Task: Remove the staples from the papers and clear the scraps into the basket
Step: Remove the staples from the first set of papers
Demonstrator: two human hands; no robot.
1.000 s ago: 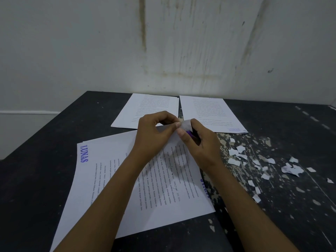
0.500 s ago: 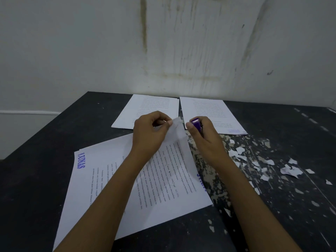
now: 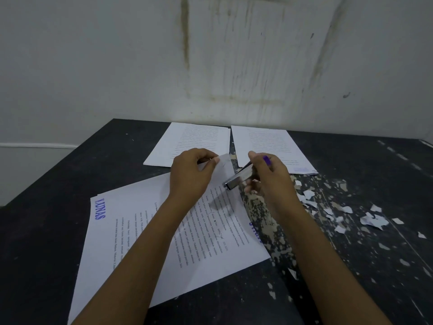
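Note:
A stapled set of printed papers (image 3: 131,233) with a blue "LUNAS" stamp lies in front of me on the black table (image 3: 46,231). My left hand (image 3: 189,174) pinches its lifted top corner (image 3: 223,164). My right hand (image 3: 271,179) grips a small purple and metal stapler (image 3: 237,179) just right of that corner, its metal end pointing down at the sheet. Torn white paper scraps (image 3: 372,220) are scattered on the table to the right. No basket is in view.
Two more printed sheets, one on the left (image 3: 194,141) and one on the right (image 3: 269,146), lie side by side at the back against the stained wall (image 3: 210,55). The table paint is chipped to the right of the papers (image 3: 264,214). The table's left edge runs diagonally.
My right hand has pulled away from the corner to the right and turned the stapler, so its metal body now shows. My left hand still pinches the raised corner.

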